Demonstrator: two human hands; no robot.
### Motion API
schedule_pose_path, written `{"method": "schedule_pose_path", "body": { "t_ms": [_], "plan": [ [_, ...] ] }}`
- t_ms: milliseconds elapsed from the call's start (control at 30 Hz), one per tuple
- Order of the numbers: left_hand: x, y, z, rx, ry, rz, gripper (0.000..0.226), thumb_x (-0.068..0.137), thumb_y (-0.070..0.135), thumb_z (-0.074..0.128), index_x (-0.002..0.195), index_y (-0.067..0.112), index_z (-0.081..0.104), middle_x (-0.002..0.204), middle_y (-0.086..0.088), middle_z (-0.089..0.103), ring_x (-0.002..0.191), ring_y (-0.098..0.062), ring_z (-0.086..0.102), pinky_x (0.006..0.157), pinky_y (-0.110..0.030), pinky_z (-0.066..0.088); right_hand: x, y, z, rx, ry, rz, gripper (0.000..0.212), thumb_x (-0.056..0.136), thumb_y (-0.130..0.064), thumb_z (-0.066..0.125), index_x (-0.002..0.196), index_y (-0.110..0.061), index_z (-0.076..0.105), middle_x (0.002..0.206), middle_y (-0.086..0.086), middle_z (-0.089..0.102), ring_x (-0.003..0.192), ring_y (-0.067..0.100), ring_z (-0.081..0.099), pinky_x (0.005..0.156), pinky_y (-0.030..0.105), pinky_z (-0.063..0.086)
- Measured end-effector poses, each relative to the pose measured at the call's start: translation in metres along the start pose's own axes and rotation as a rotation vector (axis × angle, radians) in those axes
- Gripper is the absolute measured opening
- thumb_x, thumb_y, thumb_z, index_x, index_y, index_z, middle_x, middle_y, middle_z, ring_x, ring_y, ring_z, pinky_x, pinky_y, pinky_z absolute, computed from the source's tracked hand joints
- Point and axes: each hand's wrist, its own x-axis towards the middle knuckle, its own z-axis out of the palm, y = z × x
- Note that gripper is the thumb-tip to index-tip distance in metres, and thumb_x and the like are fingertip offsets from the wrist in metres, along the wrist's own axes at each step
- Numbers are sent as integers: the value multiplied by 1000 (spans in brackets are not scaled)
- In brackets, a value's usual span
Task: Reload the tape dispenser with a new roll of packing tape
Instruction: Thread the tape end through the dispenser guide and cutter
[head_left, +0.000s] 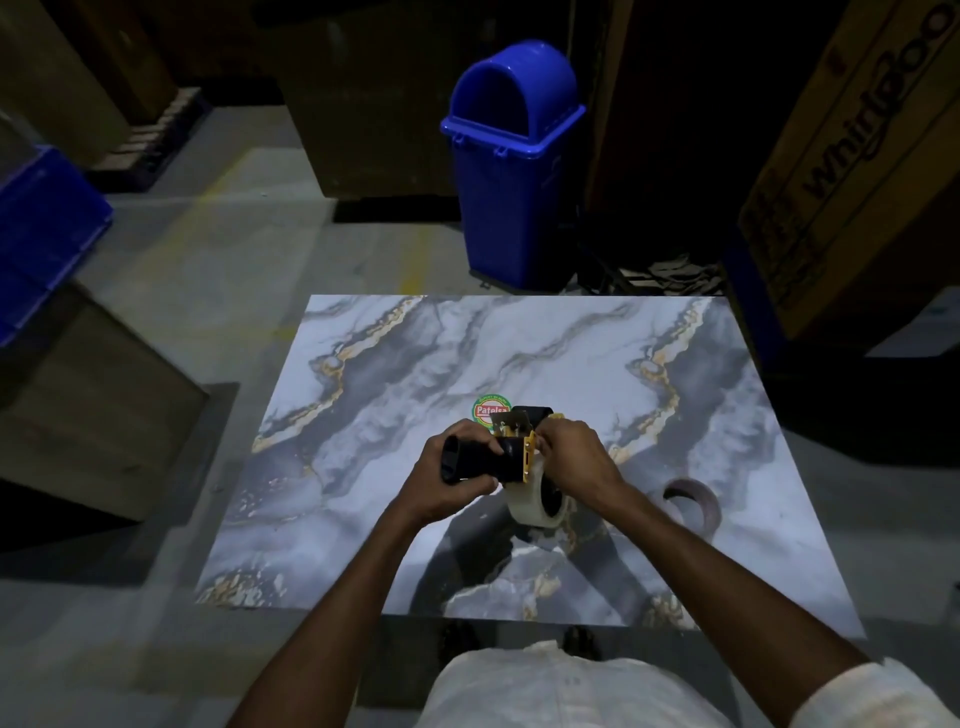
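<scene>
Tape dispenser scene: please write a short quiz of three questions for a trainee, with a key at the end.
1. True or false: the left hand grips the black handle of the tape dispenser.
2. What lies on the table to the right of the dispenser? A: scissors. B: an empty tape core. C: a knife.
3. Fill in: the bin behind the table is ___ in colour.

Key: 1 true; 2 B; 3 blue.
</scene>
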Motion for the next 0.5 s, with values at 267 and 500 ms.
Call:
{"method": "schedule_pose_path", "body": {
  "t_ms": [267,500],
  "plan": [
    [-19,-7,15,70,37,209,38,73,-15,81,105,3,70,116,-13,63,112,-30,63,95,-42,54,-10,6,5,46,131,-39,13,89,-5,56,83,-13,64,89,11,72,83,31,67,64,32,49],
    [-42,-30,34,249,42,256,37,84,15,82,118,11,69,133,-8,53,125,-20,58,95,-39,57,-13,4,6,-11,173,-199,22,77,9,57,92,-5,66,91,17,70,85,36,65,67,40,52]
  ]
}}
